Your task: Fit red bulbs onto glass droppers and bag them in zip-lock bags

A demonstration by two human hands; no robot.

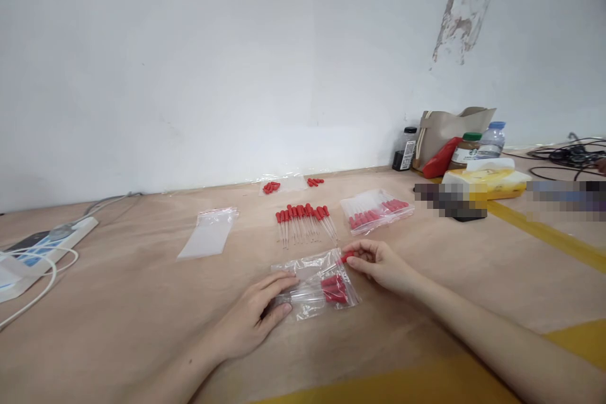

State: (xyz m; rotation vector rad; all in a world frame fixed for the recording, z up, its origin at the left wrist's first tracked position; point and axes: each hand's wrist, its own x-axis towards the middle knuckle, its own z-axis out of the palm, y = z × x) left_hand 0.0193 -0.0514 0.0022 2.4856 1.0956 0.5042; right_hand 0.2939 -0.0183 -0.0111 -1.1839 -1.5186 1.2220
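Fingers curled at the left end of a clear zip bag (310, 310), my left hand (259, 310) holds it against the table. Several droppers with red bulbs (334, 290) and clear stems lie inside. My right hand (376, 265) pinches the red bulb of another dropper (347, 257) at the bag's upper right corner; its clear stem slants left over or into the bag, I cannot tell which. Behind the bag, a row of loose droppers (298, 214) lies with bulbs away from me. Filled bags of droppers (374, 214) rest to the right.
Flat zip bags (208, 237) lie left, and loose red bulbs (271, 187) sit near the wall. A power strip (61, 252) with white cables is far left. At back right are a tissue pack (487, 183), a beige bag (442, 132), bottles and black cables (563, 154).
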